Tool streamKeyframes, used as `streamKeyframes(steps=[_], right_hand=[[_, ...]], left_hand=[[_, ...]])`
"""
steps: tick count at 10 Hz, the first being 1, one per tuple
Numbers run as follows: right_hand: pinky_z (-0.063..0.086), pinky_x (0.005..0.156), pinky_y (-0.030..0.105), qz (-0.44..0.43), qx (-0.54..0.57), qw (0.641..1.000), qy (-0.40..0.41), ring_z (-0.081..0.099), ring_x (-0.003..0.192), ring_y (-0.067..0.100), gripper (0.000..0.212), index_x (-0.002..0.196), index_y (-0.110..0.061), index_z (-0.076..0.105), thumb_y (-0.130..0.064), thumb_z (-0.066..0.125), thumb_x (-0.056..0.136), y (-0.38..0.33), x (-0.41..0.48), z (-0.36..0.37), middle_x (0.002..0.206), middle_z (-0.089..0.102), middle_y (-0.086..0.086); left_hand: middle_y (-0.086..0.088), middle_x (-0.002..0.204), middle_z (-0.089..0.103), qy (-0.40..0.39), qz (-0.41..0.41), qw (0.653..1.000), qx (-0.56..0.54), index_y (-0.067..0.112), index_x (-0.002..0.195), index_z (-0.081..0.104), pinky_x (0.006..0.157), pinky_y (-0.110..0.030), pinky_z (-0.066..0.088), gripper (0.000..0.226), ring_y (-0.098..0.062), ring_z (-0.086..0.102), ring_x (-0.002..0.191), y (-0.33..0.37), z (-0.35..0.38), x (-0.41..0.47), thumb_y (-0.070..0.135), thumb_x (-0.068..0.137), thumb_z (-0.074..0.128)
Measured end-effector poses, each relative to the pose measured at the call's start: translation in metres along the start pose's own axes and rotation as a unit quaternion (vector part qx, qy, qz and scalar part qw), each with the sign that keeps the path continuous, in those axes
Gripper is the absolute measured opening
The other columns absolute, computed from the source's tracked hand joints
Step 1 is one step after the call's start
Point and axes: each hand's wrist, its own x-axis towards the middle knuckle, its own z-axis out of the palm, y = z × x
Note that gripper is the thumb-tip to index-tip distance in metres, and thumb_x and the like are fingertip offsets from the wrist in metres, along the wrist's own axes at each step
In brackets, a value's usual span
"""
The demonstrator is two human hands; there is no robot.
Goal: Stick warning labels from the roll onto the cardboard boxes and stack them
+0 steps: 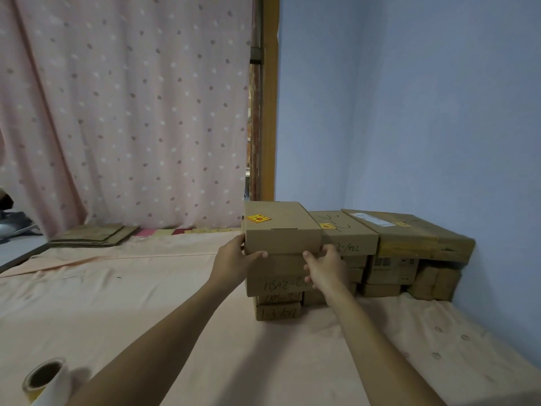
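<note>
Bottom left corner there's the white label roll with a brown cardboard core, lying on the peach sheet with a bit of yellow showing at its lower edge. Further back on the left is a pile of flattened brown cardboard under the pink dotted curtain.

Moving to the middle: the left hand grips the left end of the top brown cardboard box, thumb hooked on the bottom of its front face. That box is closed, has a yellow-and-red warning label stuck near the far left corner of its lid, and sits on top of a stack of smaller brown boxes with black handwritten codes on their fronts. The right hand holds the box's lower right front corner, thumb on the front.

Just right of it is a second stack, its top box carrying its own yellow label. Then a big taped brown carton on more boxes against the blue wall. Every box is shut.
</note>
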Motion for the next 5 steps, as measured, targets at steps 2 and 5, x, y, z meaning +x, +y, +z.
streamKeyframes(steps=[2, 5], right_hand=[[0.054, 0.055, 0.029, 0.011, 0.03, 0.999, -0.006, 0.07, 0.059, 0.013, 0.048, 0.141, -0.019, 0.043, -0.038, 0.061, 0.1, 0.003, -0.005, 0.004, 0.09, 0.073, -0.003], [0.049, 0.07, 0.035, -0.071, -0.047, 0.996, 0.036, 0.061, 0.09, 0.013, 0.039, 0.132, -0.023, 0.047, -0.041, 0.056, 0.099, 0.001, -0.033, 0.013, 0.097, 0.068, -0.008]], left_hand=[[0.001, 0.133, 0.065, 0.007, 0.009, 0.999, 0.036, 0.018, 0.143, 0.051, 0.089, -0.04, 0.058, 0.061, -0.022, 0.062, 0.118, 0.003, 0.003, -0.006, 0.041, 0.091, 0.073], [-0.002, 0.139, 0.059, 0.005, -0.031, 0.999, 0.029, 0.013, 0.142, 0.05, 0.088, -0.034, 0.05, 0.062, -0.024, 0.056, 0.124, -0.004, -0.001, -0.022, 0.041, 0.092, 0.072]])
